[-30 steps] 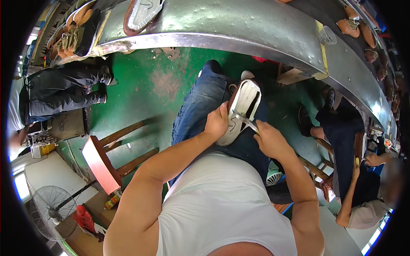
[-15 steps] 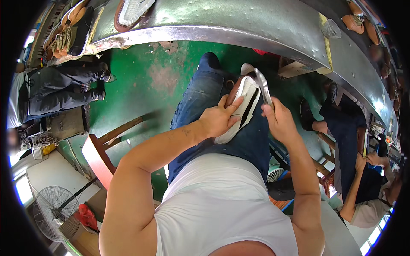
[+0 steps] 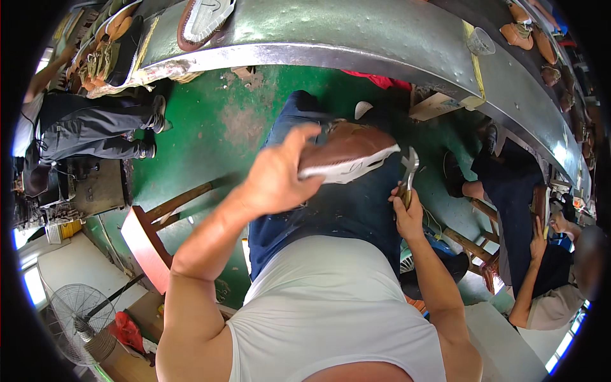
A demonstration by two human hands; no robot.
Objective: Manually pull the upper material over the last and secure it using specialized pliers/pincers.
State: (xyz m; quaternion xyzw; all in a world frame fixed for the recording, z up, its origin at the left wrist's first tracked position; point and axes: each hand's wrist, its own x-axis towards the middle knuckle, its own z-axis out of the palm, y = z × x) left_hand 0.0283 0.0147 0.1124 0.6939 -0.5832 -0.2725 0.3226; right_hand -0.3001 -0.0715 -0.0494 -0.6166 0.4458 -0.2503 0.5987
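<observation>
Left hand [image 3: 275, 181] grips a brown shoe with a white sole [image 3: 347, 153] by one end, fingers wrapped over the upper, holding it raised above the lap with the sole edge turned toward the right. Right hand [image 3: 407, 213] is closed around the handles of metal pliers [image 3: 408, 172], whose head stands just beside the far end of the sole; contact cannot be confirmed.

Judgement on the step: the shoe wants a firm, steady hold so it does not twist, with the pliers brought squarely to the sole margin and worked in short pulls; a slanted bite could mark the white sole.

Beneath the shoe are the person's blue jeans [image 3: 331, 210] and a green floor [image 3: 210, 146]. A wooden stool [image 3: 149, 232] stands to the left. A curved metal conveyor [image 3: 356, 38] runs across the top, carrying another shoe, sole up [image 3: 203, 19], and further brown shoes [image 3: 519, 32] at the right. No bin or tray is discernible. Seated co-workers appear at left [image 3: 89, 130] and right [image 3: 541, 254]; a fan [image 3: 79, 312] stands lower left.
</observation>
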